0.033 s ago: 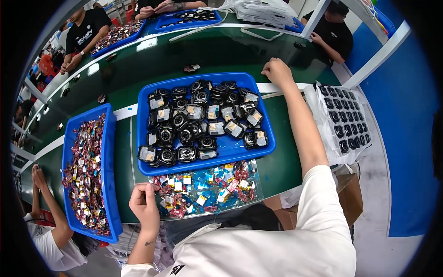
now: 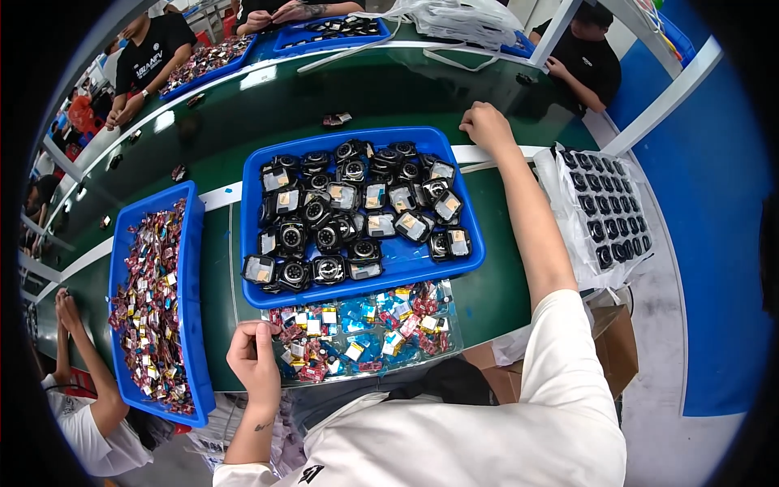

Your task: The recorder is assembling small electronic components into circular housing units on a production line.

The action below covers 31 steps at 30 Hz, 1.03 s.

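Observation:
My left hand [image 2: 254, 364] is closed, thumb against curled fingers, at the left edge of a clear tray [image 2: 456, 334]. Small red circuit pieces with white and yellow parts [image 2: 312, 326] and blue film lie in that tray. Anything in the pinch is too small to make out. My right hand [image 2: 489, 130] is stretched out beyond the far right corner of a blue bin [image 2: 365, 290], low over the green conveyor belt [image 2: 389, 89]. Its fingers curl inward, hiding whatever they hold. Black watch casings [image 2: 328, 237], some showing round backs, others pale inner faces, fill most of the bin.
To the left stands another blue bin [image 2: 197, 300], heaped with red circuit pieces. A white-lined tray [image 2: 625, 272] of black watch casings in rows sits right of my arm. Loose parts [image 2: 337, 119] dot the belt. Co-workers sit across it and at far left. A cardboard box [image 2: 614, 349] is below right.

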Tool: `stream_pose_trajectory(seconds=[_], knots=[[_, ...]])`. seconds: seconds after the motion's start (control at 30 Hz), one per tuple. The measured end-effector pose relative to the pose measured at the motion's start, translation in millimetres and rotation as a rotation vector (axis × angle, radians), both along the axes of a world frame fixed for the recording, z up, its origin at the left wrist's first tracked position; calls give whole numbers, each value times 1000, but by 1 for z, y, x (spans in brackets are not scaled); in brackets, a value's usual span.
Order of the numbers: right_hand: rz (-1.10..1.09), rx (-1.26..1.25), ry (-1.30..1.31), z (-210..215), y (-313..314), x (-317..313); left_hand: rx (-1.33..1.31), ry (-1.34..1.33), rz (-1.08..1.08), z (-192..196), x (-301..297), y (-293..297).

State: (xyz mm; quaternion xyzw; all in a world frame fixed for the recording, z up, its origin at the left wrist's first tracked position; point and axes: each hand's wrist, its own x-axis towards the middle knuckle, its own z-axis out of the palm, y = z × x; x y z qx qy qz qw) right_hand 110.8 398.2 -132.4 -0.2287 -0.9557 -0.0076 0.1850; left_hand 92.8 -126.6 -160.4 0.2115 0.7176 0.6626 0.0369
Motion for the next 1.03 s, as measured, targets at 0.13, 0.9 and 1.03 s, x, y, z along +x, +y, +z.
stream_pose_trajectory(seconds=[0.13, 0.9, 1.03], knots=[[43, 11, 119, -13, 0, -6, 26, 3, -5, -3, -2, 0], [747, -595, 408, 21, -277, 124, -75, -39, -61, 14, -2, 8], [562, -547, 484, 17, -287, 128, -396, 528, -237, 38, 3, 8]])
